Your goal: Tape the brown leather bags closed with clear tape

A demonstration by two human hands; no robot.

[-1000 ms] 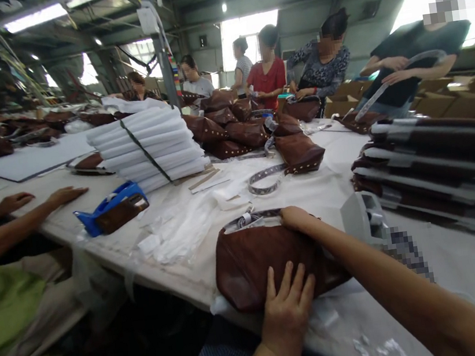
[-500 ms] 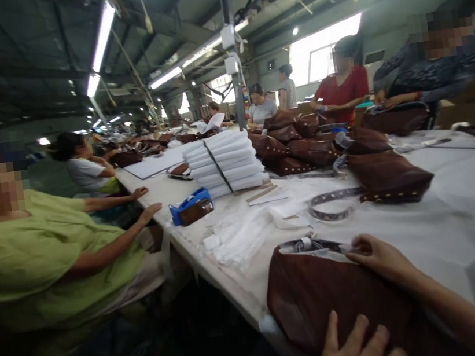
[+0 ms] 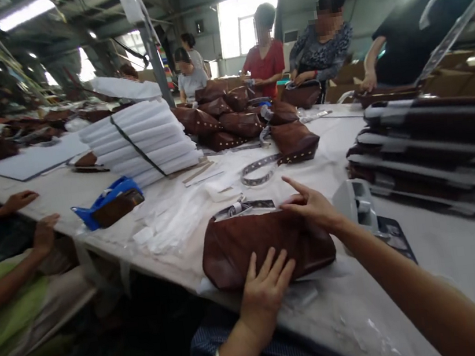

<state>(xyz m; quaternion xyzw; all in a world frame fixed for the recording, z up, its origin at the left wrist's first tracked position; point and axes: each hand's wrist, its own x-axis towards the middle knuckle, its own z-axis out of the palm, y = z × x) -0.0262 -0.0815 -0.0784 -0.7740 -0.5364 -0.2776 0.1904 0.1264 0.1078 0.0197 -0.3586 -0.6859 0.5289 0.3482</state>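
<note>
Brown bag on surface; left hand splayed against near side (no grip), right hand half-open at top, hold unclear.

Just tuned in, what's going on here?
The person's two hands are on a brown bag at the near edge of the table. The left hand lies spread on its front; the right hand is at its top opening. Beyond it, a strapped stack of white sheets stands to the left, and more brown bags are piled farther back.
</note>
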